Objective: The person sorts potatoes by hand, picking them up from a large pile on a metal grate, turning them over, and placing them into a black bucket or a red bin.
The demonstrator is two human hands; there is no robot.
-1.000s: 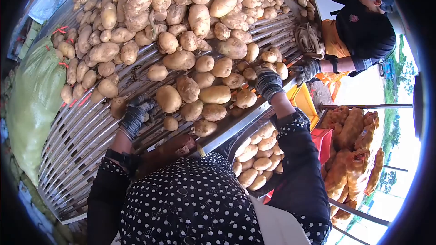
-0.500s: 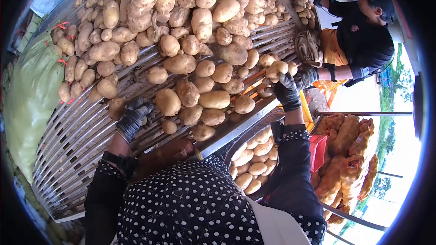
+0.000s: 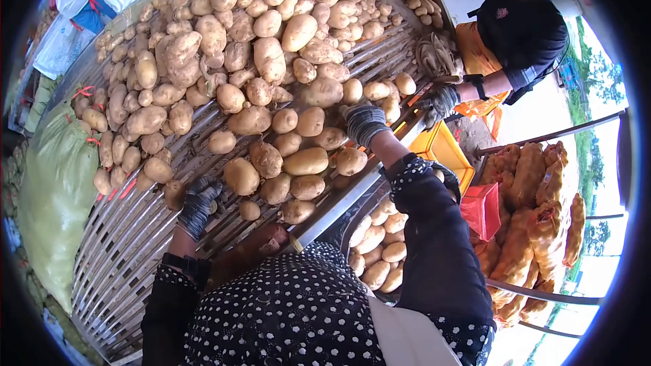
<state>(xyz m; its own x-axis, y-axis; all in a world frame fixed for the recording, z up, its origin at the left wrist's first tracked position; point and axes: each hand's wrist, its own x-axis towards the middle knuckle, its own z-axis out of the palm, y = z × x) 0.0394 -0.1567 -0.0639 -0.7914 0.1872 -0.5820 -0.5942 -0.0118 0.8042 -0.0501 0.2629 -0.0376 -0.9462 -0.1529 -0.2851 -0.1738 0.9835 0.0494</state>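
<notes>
Heaps of earthy potatoes [image 3: 306, 161] lie on a slatted metal rack [image 3: 129, 244]. My left hand [image 3: 198, 209], in a dark striped glove, rests low on the slats with its fingers curled. A small potato [image 3: 213, 207] peeks out between its thumb and fingers, and a larger brownish potato [image 3: 174, 195] lies just beside it. Farther right, my gloved right hand [image 3: 366, 123] reaches over the potatoes near the rack's edge, fingers stretched out and nothing visible in them. One potato [image 3: 352, 91] lies just beyond its fingertips.
A co-worker [image 3: 519, 24] stands at the far right, one gloved hand [image 3: 439, 103] near the rack's rim. Below the metal rim [image 3: 339, 210] are more potatoes [image 3: 373, 247]. Yellow crate [image 3: 444, 149], red container [image 3: 483, 210] and filled net sacks [image 3: 522, 230] stand right; a green sack [image 3: 57, 196] left.
My right hand has moved left from the potatoes by the rim, away from the co-worker's hand, onto the potatoes on the slats. My left hand stays in nearly the same place. The view has shifted.
</notes>
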